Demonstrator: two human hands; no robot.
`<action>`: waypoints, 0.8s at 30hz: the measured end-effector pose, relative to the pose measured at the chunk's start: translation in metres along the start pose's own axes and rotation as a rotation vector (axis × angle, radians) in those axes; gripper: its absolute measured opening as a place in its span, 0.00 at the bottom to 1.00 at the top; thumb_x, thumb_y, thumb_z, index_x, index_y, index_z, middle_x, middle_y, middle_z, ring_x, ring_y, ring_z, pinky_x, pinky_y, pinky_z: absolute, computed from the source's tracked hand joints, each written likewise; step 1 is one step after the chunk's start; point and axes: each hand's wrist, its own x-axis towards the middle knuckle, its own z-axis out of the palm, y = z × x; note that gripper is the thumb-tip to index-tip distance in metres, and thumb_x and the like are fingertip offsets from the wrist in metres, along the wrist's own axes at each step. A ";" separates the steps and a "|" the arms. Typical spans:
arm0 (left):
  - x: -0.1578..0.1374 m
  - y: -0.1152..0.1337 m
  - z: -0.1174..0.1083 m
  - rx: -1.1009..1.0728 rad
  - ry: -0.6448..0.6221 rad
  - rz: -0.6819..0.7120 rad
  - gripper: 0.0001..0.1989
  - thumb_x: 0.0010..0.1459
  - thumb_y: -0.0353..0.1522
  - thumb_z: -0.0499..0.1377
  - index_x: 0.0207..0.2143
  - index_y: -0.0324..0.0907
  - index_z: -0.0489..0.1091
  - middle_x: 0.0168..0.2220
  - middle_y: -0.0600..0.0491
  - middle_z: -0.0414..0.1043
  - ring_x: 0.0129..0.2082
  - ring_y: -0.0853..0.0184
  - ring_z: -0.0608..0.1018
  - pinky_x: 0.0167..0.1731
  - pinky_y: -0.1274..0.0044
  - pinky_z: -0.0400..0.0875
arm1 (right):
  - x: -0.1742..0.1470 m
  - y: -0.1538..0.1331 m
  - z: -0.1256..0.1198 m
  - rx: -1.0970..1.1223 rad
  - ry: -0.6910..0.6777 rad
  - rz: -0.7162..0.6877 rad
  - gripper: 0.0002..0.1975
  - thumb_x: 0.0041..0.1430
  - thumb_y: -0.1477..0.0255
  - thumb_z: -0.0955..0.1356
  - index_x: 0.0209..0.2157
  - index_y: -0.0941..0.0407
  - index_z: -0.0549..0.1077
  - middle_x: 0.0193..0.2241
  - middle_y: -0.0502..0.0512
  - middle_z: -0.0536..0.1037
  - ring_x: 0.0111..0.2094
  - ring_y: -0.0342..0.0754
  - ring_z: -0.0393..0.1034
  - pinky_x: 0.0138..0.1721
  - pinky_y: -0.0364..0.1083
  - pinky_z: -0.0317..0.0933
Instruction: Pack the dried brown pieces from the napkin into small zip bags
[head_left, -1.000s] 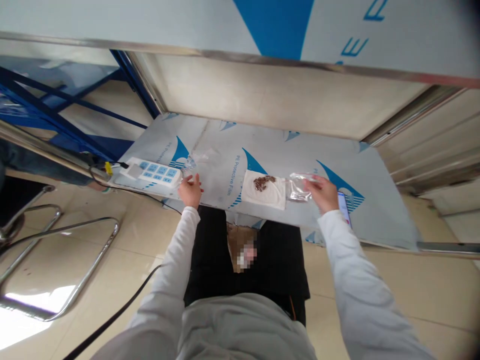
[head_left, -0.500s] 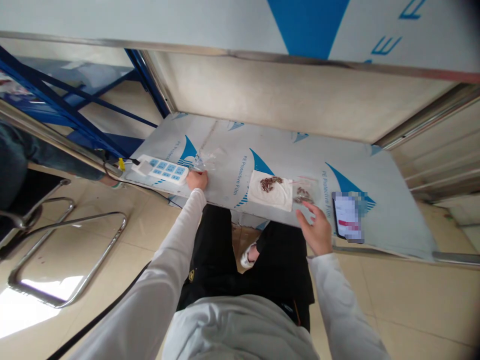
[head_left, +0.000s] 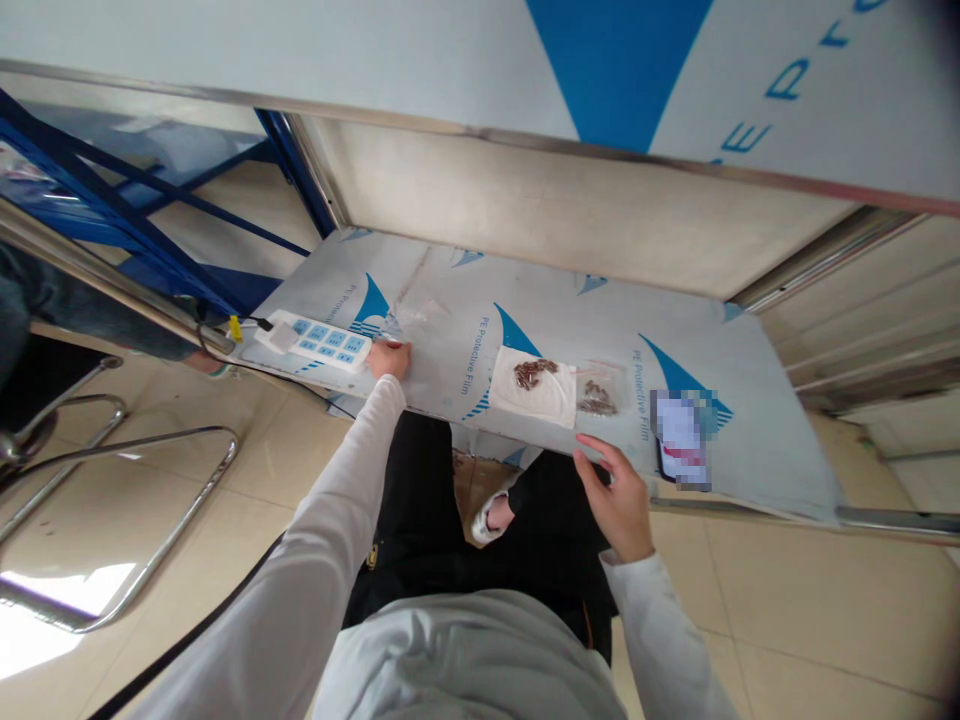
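Note:
My left hand (head_left: 390,360) is closed at the right end of a white power strip (head_left: 319,345) with blue sockets; its curled fingertips are partly hidden. A white plug (head_left: 280,338) sits at the strip's left end. My right hand (head_left: 616,500) is empty, its thumb and fingers apart, just in front of the table edge. Beyond it lies a clear plastic bag (head_left: 600,390) with small brown pieces inside. Left of the bag, more small brown metallic-looking pieces (head_left: 532,374) are heaped on a white cloth or tissue (head_left: 525,406).
A phone (head_left: 681,440) lies on the film-covered table (head_left: 442,360), to the right. Crumpled clear plastic (head_left: 424,315) is behind my left hand. An upper shelf (head_left: 375,60) overhangs the back. A metal-framed chair (head_left: 172,440) and another person's leg (head_left: 97,300) are at left.
My right hand has drawn back from the plastic bag toward my body, past the table edge. The left hand stays at the power strip's end. The view has shifted slightly.

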 end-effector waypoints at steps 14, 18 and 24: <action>-0.163 0.001 -0.031 -0.414 -0.404 0.654 0.10 0.56 0.40 0.59 0.32 0.42 0.69 0.34 0.53 0.74 0.21 0.76 0.69 0.23 0.82 0.63 | 0.073 -0.072 0.070 0.548 -0.307 0.177 0.36 0.45 0.56 0.74 0.55 0.56 0.68 0.54 0.64 0.72 0.55 0.55 0.67 0.52 0.53 0.63; -0.187 -0.002 -0.034 -0.488 -0.487 0.549 0.10 0.54 0.39 0.62 0.34 0.42 0.70 0.25 0.57 0.71 0.20 0.75 0.69 0.22 0.83 0.63 | 0.087 -0.076 0.063 0.696 -0.532 0.178 0.20 0.44 0.58 0.75 0.35 0.57 0.79 0.33 0.57 0.82 0.38 0.52 0.77 0.43 0.51 0.69; -0.200 0.014 -0.043 -0.809 -0.479 0.091 0.19 0.55 0.46 0.59 0.34 0.38 0.71 0.29 0.52 0.74 0.25 0.72 0.74 0.26 0.82 0.68 | 0.046 -0.078 0.047 0.419 -0.035 -0.268 0.05 0.57 0.70 0.70 0.34 0.52 0.81 0.34 0.53 0.82 0.38 0.48 0.75 0.45 0.49 0.67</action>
